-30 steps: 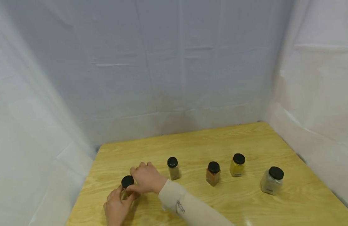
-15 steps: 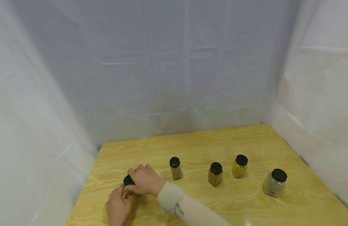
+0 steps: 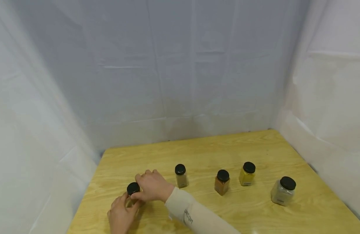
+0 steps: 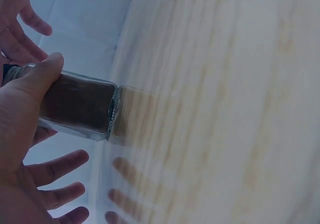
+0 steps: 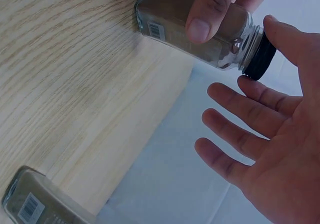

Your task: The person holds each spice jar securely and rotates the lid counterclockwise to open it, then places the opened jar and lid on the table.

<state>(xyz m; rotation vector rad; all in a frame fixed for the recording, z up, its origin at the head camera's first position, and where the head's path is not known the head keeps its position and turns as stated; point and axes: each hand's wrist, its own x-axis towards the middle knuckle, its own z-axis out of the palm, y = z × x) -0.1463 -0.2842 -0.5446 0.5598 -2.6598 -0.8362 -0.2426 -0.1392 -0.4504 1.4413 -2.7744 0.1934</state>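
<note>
A square glass spice jar [image 5: 170,11] with dark brown powder stands upright at the table's left, its base on or just at the wood. My left hand [image 3: 121,213] grips its body between thumb and index finger, the other fingers spread apart in the left wrist view. At the top, my right hand [image 3: 153,187] pinches the black lid [image 5: 260,56] between thumb and index finger; its remaining fingers extend free of the jar. Glass threads show beneath the lid in the right wrist view. In the head view the hands hide most of the jar's body.
On the wooden table [image 3: 197,149], right of my hands, stand a greyish-brown spice jar [image 3: 181,178], an orange-brown one [image 3: 221,186], a yellow one [image 3: 246,177] and a wider pale one [image 3: 280,193], all black-lidded. White sheeting [image 3: 180,81] encloses the back and sides.
The head view has shifted slightly. My right hand turns a little at the lid, covering more of it half a second ago than now. The other jars keep their places.
</note>
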